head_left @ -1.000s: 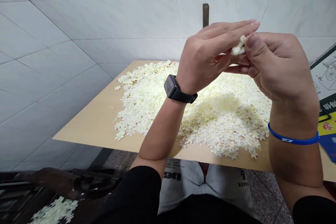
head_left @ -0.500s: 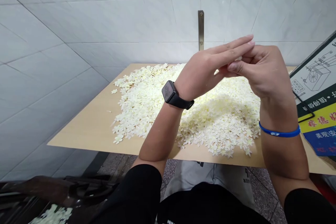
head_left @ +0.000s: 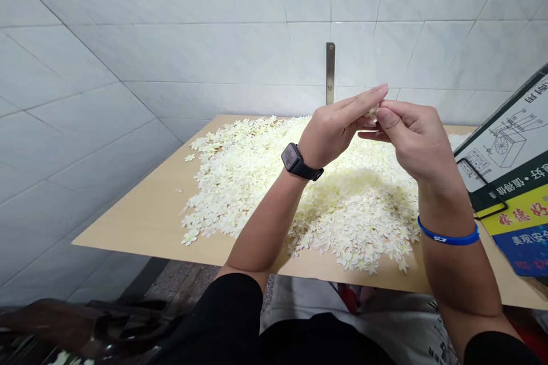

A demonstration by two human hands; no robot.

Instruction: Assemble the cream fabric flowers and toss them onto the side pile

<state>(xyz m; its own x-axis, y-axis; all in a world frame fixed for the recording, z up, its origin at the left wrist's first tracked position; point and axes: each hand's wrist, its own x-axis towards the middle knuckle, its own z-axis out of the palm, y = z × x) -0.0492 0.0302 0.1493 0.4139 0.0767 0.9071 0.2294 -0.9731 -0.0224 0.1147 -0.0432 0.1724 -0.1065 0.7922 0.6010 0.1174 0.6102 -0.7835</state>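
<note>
A small cream flower cutout (head_left: 372,112) is pinched above the table between the fingertips of both hands, its shape mostly hidden by them. The left hand (head_left: 329,131) and right hand (head_left: 413,142) are partly closed. Below, a heap of similar flowers (head_left: 342,211) is spread over a pale wooden board (head_left: 141,222).

Cream-white paper flowers (head_left: 325,211) on pale wood
</note>
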